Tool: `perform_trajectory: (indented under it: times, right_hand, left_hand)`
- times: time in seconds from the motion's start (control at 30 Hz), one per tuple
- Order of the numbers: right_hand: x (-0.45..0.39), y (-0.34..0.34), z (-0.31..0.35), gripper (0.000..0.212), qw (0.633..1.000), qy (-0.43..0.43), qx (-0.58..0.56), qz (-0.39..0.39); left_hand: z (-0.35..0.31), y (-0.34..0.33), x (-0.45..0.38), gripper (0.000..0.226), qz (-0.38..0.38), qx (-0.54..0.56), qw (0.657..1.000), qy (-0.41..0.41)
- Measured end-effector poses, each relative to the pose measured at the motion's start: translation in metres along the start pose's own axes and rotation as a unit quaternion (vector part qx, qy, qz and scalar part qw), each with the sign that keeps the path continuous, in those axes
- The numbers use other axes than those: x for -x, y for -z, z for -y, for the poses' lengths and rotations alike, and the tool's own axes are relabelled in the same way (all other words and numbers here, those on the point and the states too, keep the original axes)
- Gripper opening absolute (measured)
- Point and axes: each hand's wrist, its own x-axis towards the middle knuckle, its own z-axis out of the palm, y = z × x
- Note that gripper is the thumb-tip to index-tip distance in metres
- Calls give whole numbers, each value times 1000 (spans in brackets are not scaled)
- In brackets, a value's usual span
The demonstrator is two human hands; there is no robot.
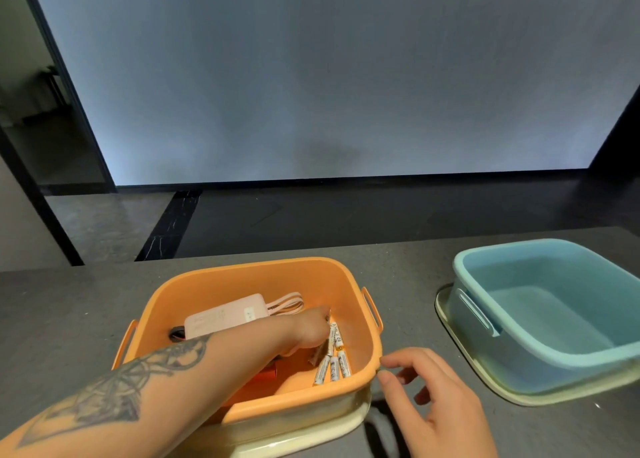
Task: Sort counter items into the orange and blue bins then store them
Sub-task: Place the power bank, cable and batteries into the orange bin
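Note:
The orange bin [221,286] stands on a cream lid on the grey counter. Inside lie a pale pink power bank [225,317] with its cable [287,305], several white batteries [334,367], a brown packet [320,353] and an orange box [266,374]. My left hand [308,329] reaches down into the bin over the batteries, fingers curled; whether it grips anything is hidden. My right hand [433,398] hovers at the bin's near right corner with relaxed fingers, holding nothing. The blue bin [485,274] stands to the right on its own cream lid, with nothing visible inside.
The grey counter [69,319] runs across the view; its far edge drops to a dark floor. A dark strap-like object [379,426] lies on the counter under my right hand. A pale wall stands behind.

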Motion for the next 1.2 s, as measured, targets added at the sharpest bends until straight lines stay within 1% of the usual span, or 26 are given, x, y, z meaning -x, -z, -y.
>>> perform_trajectory:
  times: [0.1,0.2,0.3,0.37,0.47,0.53,0.57,0.67,0.73,0.97,1.13,1.2]
  right_hand:
    - [0,3,-1,25,1000,-5,1,4]
    - [2,5,-2,24,1000,-8,2,0]
    - [4,4,-3,25,1000,-11,2,-2]
    - [5,1,-3,28,1000,-10,-2,-9]
    - [6,0,-3,31,1000,-8,0,-1]
    - [6,1,-5,31,1000,-8,1,-8]
    - [6,2,-7,30,1000,-10,3,-15]
    - [6,4,-9,29,1000,-13,4,-24]
    - [6,3,-9,29,1000,-12,4,-23]
    - [7,0,-7,29,1000,-10,4,-13]
    - [8,2,-8,28,1000,-6,-1,-18]
    - [7,2,-8,26,1000,-7,-4,-17]
  left_hand:
    - [-2,3,3,56,-11,-39,999,-20]
    - [1,9,7,56,6,-131,990,-50]
    - [4,14,10,67,18,-263,961,-81]
    - [5,15,10,66,5,-333,937,-103]
    - [8,14,8,55,6,-379,918,-114]
    - [10,14,7,54,17,-403,909,-108]
    - [11,15,5,60,22,-409,906,-104]
    - [8,17,4,93,41,-393,914,-86]
    - [6,19,4,103,50,-383,918,-86]
    - [4,17,4,102,55,-386,914,-112]
    - [3,14,4,85,38,-389,914,-112]
    - [3,13,3,75,30,-394,912,-109]
